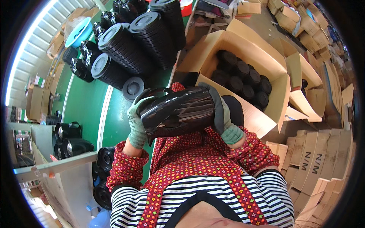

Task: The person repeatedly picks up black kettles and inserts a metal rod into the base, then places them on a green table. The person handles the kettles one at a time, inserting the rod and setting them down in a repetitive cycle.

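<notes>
A glossy black jug lies sideways across my front, held between my two gloved hands. My left hand is closed around its left end, where a pointed spout juts downward and a curved handle shows above. My right hand grips the opposite end, its fingers along the top and side. Both gloves are grey-green with darker palms. Just beyond my left hand, a flat black round disc rests on the green table. The jug's underside and inside are hidden.
Tall stacks of black round parts stand on the table's far side, beside a light-blue basin. An open cardboard box with several black cylinders is at right. More black jugs lie at left; flattened cartons lean at lower right.
</notes>
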`<move>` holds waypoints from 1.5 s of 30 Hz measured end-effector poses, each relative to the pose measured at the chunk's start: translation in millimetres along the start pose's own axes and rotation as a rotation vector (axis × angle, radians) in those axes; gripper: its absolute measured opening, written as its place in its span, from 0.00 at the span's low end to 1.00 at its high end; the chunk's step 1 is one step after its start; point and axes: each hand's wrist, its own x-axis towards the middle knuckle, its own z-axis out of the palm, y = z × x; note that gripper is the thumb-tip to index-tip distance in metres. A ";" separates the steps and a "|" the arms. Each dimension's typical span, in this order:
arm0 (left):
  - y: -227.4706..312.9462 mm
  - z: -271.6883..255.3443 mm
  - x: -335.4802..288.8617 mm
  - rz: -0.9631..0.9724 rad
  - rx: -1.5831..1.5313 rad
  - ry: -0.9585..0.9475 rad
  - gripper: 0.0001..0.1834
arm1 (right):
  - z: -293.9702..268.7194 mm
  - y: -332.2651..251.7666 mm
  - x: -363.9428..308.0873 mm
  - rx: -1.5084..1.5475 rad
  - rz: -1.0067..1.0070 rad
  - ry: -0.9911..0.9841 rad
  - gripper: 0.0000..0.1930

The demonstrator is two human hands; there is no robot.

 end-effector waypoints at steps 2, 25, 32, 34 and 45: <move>4.8 3.5 0.0 0.022 0.074 0.038 0.22 | -0.6 -5.0 1.9 0.019 0.031 -0.028 0.29; -56.8 90.1 -56.8 -0.266 -1.157 -0.117 0.25 | 5.7 -72.9 -5.5 -0.467 -0.410 -0.135 0.31; -8.9 79.7 -81.7 -0.171 -0.313 -0.614 0.37 | -86.7 -17.7 55.2 -0.124 0.205 -0.206 0.23; 0.1 42.8 -71.8 -0.068 0.078 -0.699 0.37 | -92.8 7.7 58.3 -0.252 0.242 -0.327 0.19; -117.8 -78.4 -112.0 -0.213 0.639 -0.205 0.39 | -25.4 -0.8 40.2 -1.135 -0.001 -0.245 0.15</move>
